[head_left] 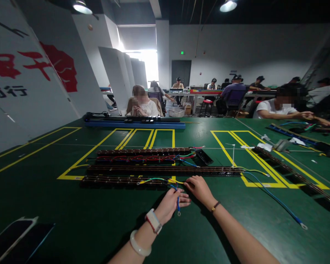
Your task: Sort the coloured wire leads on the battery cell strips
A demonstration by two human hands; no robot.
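My left hand [172,203] is palm-side toward the right, its fingers stretched out and apart. A blue wire [178,203] with a ring terminal hangs across those fingers, not visibly gripped. My right hand [199,187] has its fingers curled together at the end of a yellow wire [176,181]; the wire's tip is hidden in them. Both wires come from the right end of the nearest long dark strip [112,181], which carries rows of thin metal lines. A green-and-yellow wire [152,179] with a ring terminal bends back leftward over this strip.
Behind lie a longer dark strip [154,170], a strip with red wires [137,158] and a black box [204,157]. A long blue wire [277,198] trails right. A blue rail [134,125] lies at the green table's [71,220] far edge; dark panels [22,238] sit near left. Co-workers sit beyond.
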